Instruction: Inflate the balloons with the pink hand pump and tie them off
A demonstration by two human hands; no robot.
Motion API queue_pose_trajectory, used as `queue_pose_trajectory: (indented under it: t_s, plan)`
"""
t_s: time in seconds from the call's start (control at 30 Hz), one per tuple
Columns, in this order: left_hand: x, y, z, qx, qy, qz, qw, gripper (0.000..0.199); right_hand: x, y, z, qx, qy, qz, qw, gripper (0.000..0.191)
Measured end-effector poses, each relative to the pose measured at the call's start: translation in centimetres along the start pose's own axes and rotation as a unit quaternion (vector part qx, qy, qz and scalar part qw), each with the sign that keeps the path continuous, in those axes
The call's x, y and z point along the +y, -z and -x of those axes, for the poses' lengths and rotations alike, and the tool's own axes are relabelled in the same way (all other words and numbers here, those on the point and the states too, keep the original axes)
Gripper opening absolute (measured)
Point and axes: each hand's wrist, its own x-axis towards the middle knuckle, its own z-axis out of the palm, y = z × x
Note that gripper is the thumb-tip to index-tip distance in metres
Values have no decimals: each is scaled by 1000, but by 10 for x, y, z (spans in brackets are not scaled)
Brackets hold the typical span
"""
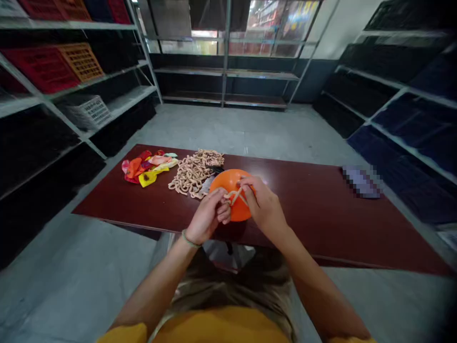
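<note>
- Beige strand (235, 194), soft-looking and ropy, is stretched between the two hands, above the orange round thing (228, 180) at the near edge of the desk (303, 205); it seems to bend and cross itself there, though from where I stand the exact path is too small to follow.
- The left hand (210, 213) has its fingers curled in and pinches the strand between thumb and fingertips; the right hand (264, 205) pinches another part, thumb and forefinger pressed together, a little farther off and to the right.
- I'd say a light pinch suits this best, since a strand this slim would probably twist or slip if squeezed hard.
- Letting one hand hold steady while the other guides should, I think, keep the bend from collapsing.
- Keeping the grips close to the crossing would likely give better control than holding far out.
- The heap of strands (194, 174) lies just left and far of the orange thing; I'd keep the left hand clear of it, as a loose length could snag.
- The coloured limp pieces (152, 166) sit farther left, well apart from both hands.
</note>
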Motion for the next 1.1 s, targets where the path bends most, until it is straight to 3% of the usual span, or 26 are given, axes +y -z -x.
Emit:
queue_pose_trajectory:
  t_s: [0.23, 0.5, 0.77, 0.83, 0.93, 1.0, 1.1]
  plan:
    - [1, 2, -3, 51, 18, -12, 998, 36, -4, -5, -4, -29, 56, -88, 994, 19]
    - [0, -8, -2, 26, -6, 19, 999, 30, -9, -24, -5, 112, 61, 8, 992, 15]
    - [-6, -6, -4, 20, -14, 15, 1000, 33, -13, -25, -7, 120, 37, 42, 991, 20]
    - [-4, -3, -5, 26, -11, 1, 1000, 35, -11, -21, -11, 85, 31, 4, 996, 21]
    - [3, 2, -6, 6, 22, -56, 998, 38, -5, -8, -20, -39, 11, -97, 994, 20]
    - [10, 6, -6, -34, 44, -112, 992, 39, -3, 2, -29, -125, -22, -169, 977, 19]
    - [22, 10, -7, -107, 69, -186, 974, 36, -2, 15, -42, -208, -59, -232, 948, 19]
